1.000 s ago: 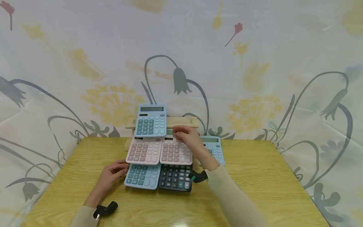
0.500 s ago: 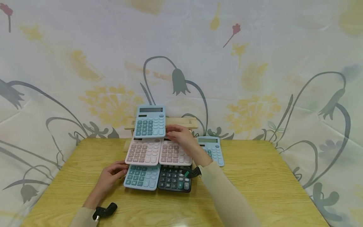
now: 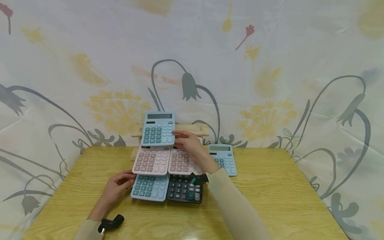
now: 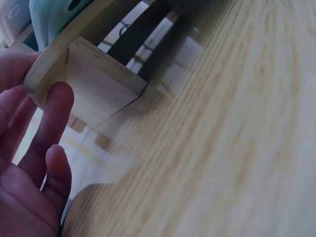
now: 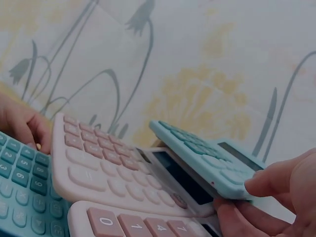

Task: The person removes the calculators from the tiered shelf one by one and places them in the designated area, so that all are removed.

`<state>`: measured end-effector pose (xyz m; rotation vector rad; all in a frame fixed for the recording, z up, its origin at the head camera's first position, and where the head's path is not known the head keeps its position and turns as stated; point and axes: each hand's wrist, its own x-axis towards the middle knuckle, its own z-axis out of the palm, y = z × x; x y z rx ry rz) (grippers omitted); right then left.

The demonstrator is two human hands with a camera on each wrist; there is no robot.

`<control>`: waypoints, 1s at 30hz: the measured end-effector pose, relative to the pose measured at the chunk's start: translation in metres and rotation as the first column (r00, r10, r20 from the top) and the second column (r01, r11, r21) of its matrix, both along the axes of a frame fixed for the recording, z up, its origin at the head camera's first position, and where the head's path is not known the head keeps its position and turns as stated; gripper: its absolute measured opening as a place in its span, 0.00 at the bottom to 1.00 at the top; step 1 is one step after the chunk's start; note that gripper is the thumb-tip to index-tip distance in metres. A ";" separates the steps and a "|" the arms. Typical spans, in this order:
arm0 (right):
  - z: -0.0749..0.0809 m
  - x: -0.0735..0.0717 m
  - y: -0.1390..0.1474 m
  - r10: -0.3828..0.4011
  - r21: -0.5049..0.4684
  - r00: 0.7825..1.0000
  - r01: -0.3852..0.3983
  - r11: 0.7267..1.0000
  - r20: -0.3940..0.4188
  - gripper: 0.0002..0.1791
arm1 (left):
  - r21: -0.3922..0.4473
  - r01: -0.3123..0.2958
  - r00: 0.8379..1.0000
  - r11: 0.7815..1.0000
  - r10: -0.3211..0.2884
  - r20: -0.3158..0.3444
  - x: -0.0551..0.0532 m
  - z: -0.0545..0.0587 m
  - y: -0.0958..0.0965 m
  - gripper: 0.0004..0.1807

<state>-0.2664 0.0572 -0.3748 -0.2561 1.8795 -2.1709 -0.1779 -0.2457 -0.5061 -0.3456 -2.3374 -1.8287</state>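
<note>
A wooden stand (image 3: 192, 129) bears several calculators in tiers. My right hand (image 3: 193, 146) pinches the right edge of the blue calculator (image 3: 159, 128) on the top tier; in the right wrist view, the thumb lies on its face and fingers (image 5: 247, 219) sit below it. Side by side under it are a left pink calculator (image 3: 152, 161) and a right pink calculator (image 3: 181, 161), partly hidden by that hand. The lowest tier has a blue calculator (image 3: 150, 188) and a black calculator (image 3: 183, 190). My left hand (image 3: 115, 186) holds the stand's left side, its wooden end (image 4: 52, 69) between the fingers.
Another blue calculator (image 3: 225, 156) is behind and right of the stand, partly hidden by the right hand and arm. Everything stands on a wood-grain table (image 3: 270, 200). A flower-printed cloth (image 3: 270, 66) hangs at the table's back edge.
My right hand has moved left from the right pink calculator's top to the upper blue calculator's edge and has taken hold of it. The left hand stays at the stand.
</note>
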 end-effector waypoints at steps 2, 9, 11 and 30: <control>0.001 0.000 -0.001 -0.007 -0.007 1.000 0.007 1.000 0.012 0.22 | -0.001 0.002 1.000 1.000 -0.002 -0.004 0.000 0.000 0.000 0.08; 0.005 0.001 -0.003 -0.039 -0.016 0.997 0.040 0.999 0.065 0.21 | 0.005 0.008 1.000 1.000 -0.008 -0.020 0.000 0.001 0.000 0.08; 0.006 0.001 -0.004 -0.040 -0.010 0.997 0.041 0.999 0.069 0.21 | 0.006 0.007 1.000 1.000 -0.007 -0.018 0.000 0.001 0.000 0.08; 0.003 0.001 -0.006 -0.057 0.000 0.995 0.057 0.998 0.077 0.21 | 0.020 0.023 0.999 1.000 -0.022 -0.037 -0.001 -0.004 -0.001 0.07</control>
